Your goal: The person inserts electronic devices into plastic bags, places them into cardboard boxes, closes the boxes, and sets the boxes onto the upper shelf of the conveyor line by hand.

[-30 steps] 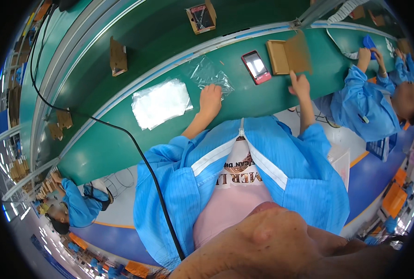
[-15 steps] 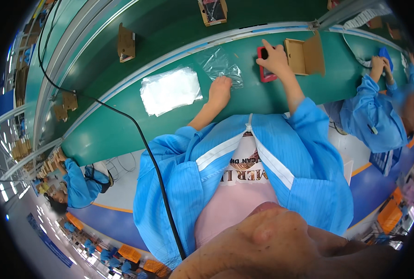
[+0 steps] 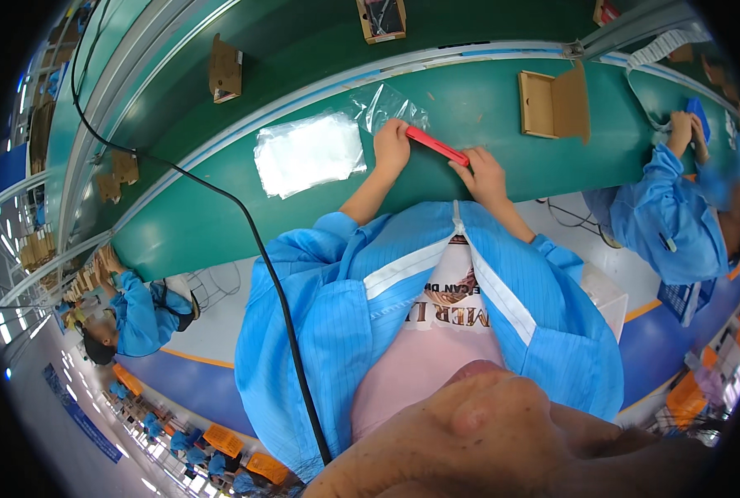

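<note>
A flat red device, phone-like in shape, is tilted edge-on above the green bench. My right hand grips its right end between thumb and fingers. At the other end my left hand is closed, its fingertips against or right beside the device; what they pinch is partly hidden. Just beyond the left hand lies a crumpled clear plastic bag, partly covered by that hand. A pile of flat clear bags rests to the left.
An open brown carton stands on the bench to the right, lid raised. Beyond the metal rail are a small carton and another holding a dark item. A black cable hangs across the left. Co-workers sit at both sides.
My right hand has lifted the red device off the bench beside the carton and brought it left and nearer to me. My left hand has risen slightly to meet its end.
</note>
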`<state>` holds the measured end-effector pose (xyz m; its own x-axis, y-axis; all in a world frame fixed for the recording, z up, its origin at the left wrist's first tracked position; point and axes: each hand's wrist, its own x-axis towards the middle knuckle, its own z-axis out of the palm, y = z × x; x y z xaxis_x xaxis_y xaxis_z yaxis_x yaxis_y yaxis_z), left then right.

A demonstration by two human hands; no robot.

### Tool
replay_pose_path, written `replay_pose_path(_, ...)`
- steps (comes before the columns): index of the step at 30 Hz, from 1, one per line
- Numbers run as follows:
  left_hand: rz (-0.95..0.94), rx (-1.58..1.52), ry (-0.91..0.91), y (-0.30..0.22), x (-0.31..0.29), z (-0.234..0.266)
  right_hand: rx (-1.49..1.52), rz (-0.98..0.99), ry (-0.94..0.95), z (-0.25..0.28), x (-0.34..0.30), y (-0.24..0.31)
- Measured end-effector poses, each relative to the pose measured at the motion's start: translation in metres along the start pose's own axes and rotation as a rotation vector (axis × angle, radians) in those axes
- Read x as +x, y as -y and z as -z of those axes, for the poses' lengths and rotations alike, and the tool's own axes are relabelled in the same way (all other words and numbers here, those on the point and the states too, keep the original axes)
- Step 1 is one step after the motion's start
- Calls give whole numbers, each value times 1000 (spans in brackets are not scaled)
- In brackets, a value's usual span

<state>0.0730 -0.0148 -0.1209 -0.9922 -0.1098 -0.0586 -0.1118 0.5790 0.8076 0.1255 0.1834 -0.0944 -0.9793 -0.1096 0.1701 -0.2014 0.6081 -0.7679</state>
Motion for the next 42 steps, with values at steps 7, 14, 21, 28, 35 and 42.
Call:
replay_pose_path(7, -529, 218, -221, -22, -10, 18, -188, -133, 157, 0, 24, 28)
replay_pose_path(14, -618, 120, -134, -62, -30, 23, 1024, -787, 139, 6, 17, 41)
replay_pose_path(21, -867, -9, 249, -86, -42, 24, 1568, -996, 198, -7, 28, 27)
replay_pose_path(28, 557, -943, 373, -34, -7, 22, 1387, -822, 382, 10, 37, 26)
replay_pose_path(35, 828, -1297, 530, -40, 5, 22, 643, -699, 266, 49, 3, -25)
replay_pose_path(42, 161, -879, 96, -60, 28, 31, -320, -198, -538, 144, 25, -92)
